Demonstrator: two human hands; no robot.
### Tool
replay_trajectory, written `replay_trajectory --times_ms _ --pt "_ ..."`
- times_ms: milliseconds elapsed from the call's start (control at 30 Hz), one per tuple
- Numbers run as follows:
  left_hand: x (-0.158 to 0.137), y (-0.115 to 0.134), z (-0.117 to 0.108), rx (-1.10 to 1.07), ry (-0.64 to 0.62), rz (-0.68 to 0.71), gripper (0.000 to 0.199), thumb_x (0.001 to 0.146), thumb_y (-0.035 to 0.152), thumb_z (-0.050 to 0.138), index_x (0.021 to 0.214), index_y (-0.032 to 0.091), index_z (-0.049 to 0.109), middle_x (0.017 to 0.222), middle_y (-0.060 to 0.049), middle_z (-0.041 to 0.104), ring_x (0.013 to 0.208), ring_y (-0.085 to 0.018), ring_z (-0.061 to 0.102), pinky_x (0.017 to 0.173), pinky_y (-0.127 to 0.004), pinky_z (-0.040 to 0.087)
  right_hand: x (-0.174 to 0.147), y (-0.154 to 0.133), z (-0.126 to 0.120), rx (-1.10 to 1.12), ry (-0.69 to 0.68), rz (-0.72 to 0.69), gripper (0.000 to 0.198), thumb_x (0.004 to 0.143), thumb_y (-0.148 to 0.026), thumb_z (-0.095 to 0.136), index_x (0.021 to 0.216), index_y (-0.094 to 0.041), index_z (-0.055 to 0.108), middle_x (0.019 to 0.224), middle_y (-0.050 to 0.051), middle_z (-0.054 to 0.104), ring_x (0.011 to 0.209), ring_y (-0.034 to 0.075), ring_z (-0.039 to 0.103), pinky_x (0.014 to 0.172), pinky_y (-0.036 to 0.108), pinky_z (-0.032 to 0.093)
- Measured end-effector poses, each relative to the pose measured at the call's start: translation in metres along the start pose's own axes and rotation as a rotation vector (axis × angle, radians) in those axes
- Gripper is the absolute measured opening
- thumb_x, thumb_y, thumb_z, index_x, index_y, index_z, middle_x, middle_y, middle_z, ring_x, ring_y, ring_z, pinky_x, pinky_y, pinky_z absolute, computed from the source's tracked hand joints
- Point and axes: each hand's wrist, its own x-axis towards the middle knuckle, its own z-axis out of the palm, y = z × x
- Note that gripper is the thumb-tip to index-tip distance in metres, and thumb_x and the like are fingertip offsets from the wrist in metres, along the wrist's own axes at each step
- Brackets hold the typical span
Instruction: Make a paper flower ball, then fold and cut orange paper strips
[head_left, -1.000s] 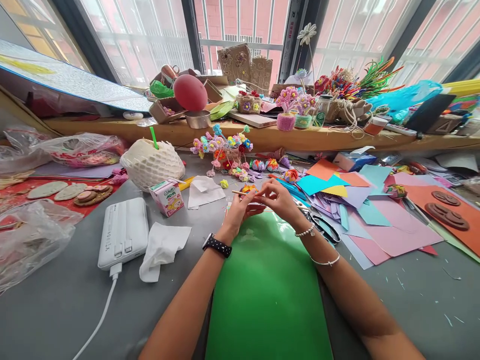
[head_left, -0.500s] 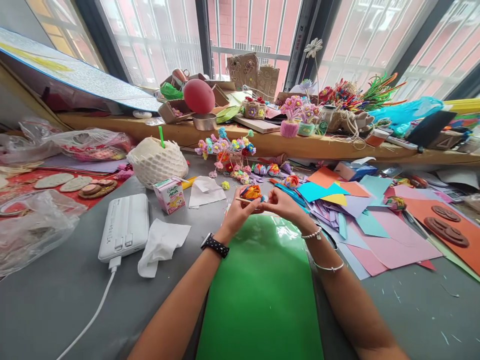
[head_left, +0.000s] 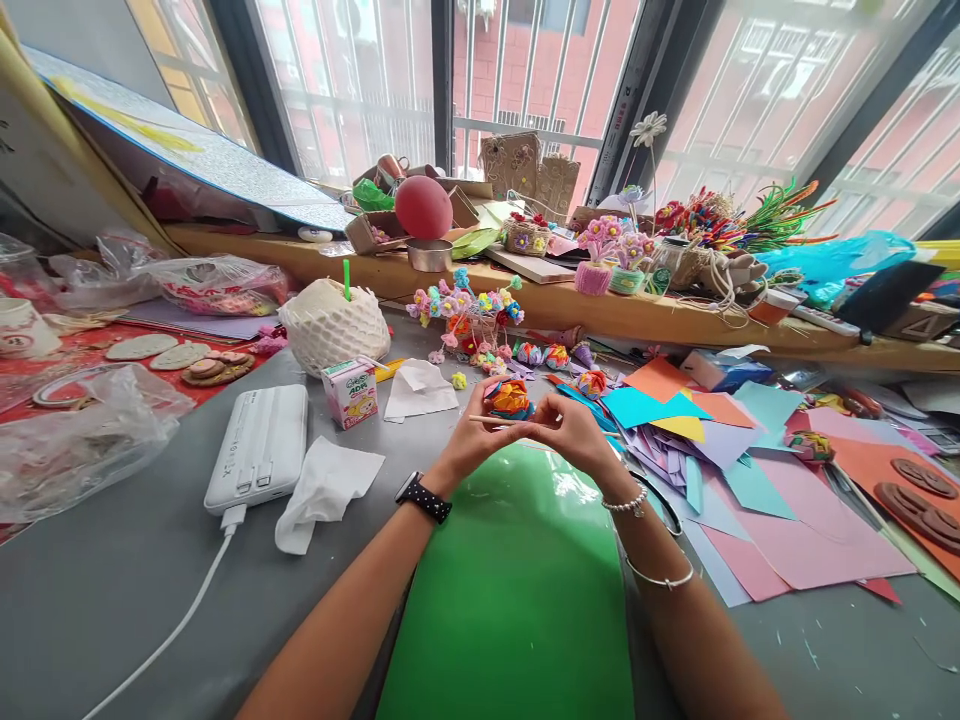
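Note:
An orange, yellow and blue folded-paper flower [head_left: 510,397] sits in the fingers of my left hand [head_left: 474,440], above the near end of a green mat [head_left: 517,580]. A thin wooden stick [head_left: 489,420] lies across the left fingers, just below the flower. My right hand [head_left: 574,435] is closed, with thumb and fingers pinched beside the flower. The thumbs meet, and the stick seems to run behind them; a short pale end shows past the right hand. What the right fingertips press is partly hidden.
Coloured paper sheets [head_left: 787,500] and strips spread to the right. On the left are a white power bank [head_left: 259,447] with a cable, tissue [head_left: 330,485], a small drink carton [head_left: 350,393] and a net-wrapped coconut [head_left: 334,325]. Crocheted flowers [head_left: 469,310] and more paper balls [head_left: 556,356] stand beyond.
The view has shifted slightly, so the scene sits lower and further right. The flower has turned upright in my left hand, and my right fingers have come in against the left thumb.

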Motion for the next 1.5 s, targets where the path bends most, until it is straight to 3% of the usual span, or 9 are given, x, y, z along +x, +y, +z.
replay_trajectory --times_ms 267,600,800,967,1067,1167,1333,1500 --pt "-0.002 0.004 0.0 -0.033 -0.01 -0.002 0.068 0.059 0.023 0.071 0.115 0.023 0.034 0.119 -0.006 0.047 0.103 -0.02 0.052 0.085 -0.03 0.045 0.0 0.0 0.0 -0.045 0.068 -0.105 0.027 0.067 -0.036 0.062 0.061 -0.018 0.043 0.061 -0.001 0.051 0.055 0.011 0.044 0.05 0.022 0.033" --pt "-0.001 0.003 -0.004 -0.01 -0.035 -0.01 0.069 0.057 0.023 0.073 0.114 0.023 0.035 0.109 -0.005 0.052 0.095 -0.02 0.056 0.081 -0.033 0.048 -0.001 0.0 0.0 -0.102 0.068 -0.096 0.03 0.067 -0.038 0.062 0.06 -0.019 0.04 0.058 -0.002 0.05 0.052 0.01 0.04 0.047 0.022 0.03" --pt "0.0 0.006 -0.006 -0.116 -0.07 -0.059 0.073 0.05 0.017 0.076 0.111 0.023 0.035 0.098 -0.003 0.056 0.085 -0.019 0.06 0.075 -0.032 0.049 -0.002 -0.003 0.001 0.009 0.076 -0.084 0.032 0.068 -0.042 0.061 0.058 -0.018 0.041 0.054 -0.004 0.045 0.049 0.009 0.037 0.045 0.021 0.027" --pt "0.003 0.007 -0.004 -0.189 -0.046 -0.042 0.063 0.052 0.014 0.074 0.103 0.02 0.039 0.091 -0.001 0.057 0.081 -0.016 0.06 0.076 -0.031 0.048 -0.002 -0.003 0.0 0.125 0.039 -0.117 0.03 0.077 -0.041 0.05 0.058 -0.017 0.048 0.049 -0.005 0.038 0.047 0.009 0.031 0.044 0.022 0.024" --pt "0.003 0.01 -0.003 -0.2 -0.045 -0.049 0.06 0.054 0.016 0.074 0.103 0.018 0.04 0.092 -0.003 0.058 0.08 -0.016 0.061 0.077 -0.032 0.047 -0.001 -0.002 -0.005 0.168 0.1 -0.129 0.028 0.077 -0.039 0.049 0.061 -0.017 0.05 0.052 -0.004 0.041 0.049 0.009 0.034 0.046 0.022 0.026" --pt "0.003 0.011 -0.005 -0.224 -0.022 -0.036 0.057 0.055 0.017 0.074 0.102 0.018 0.042 0.093 -0.003 0.059 0.079 -0.016 0.061 0.076 -0.032 0.046 -0.002 -0.001 -0.011 0.168 0.147 -0.142 0.025 0.074 -0.038 0.055 0.061 -0.017 0.05 0.054 -0.004 0.039 0.049 0.009 0.032 0.046 0.022 0.025" --pt "0.004 0.008 -0.009 -0.232 0.088 -0.045 0.044 0.058 0.023 0.072 0.096 0.017 0.05 0.091 -0.003 0.061 0.083 -0.016 0.059 0.079 -0.03 0.043 -0.004 -0.006 -0.011 0.141 0.04 -0.258 0.017 0.069 -0.033 0.064 0.075 -0.018 0.058 0.068 -0.002 0.044 0.048 0.007 0.028 0.042 0.022 0.023" --pt "0.004 0.004 -0.009 -0.269 0.111 -0.069 0.041 0.056 0.025 0.073 0.091 0.017 0.054 0.089 -0.002 0.061 0.087 -0.016 0.057 0.083 -0.031 0.04 -0.005 -0.007 -0.005 0.063 0.07 -0.334 0.011 0.074 -0.028 0.06 0.079 -0.018 0.059 0.07 -0.001 0.051 0.048 0.007 0.033 0.043 0.022 0.026"
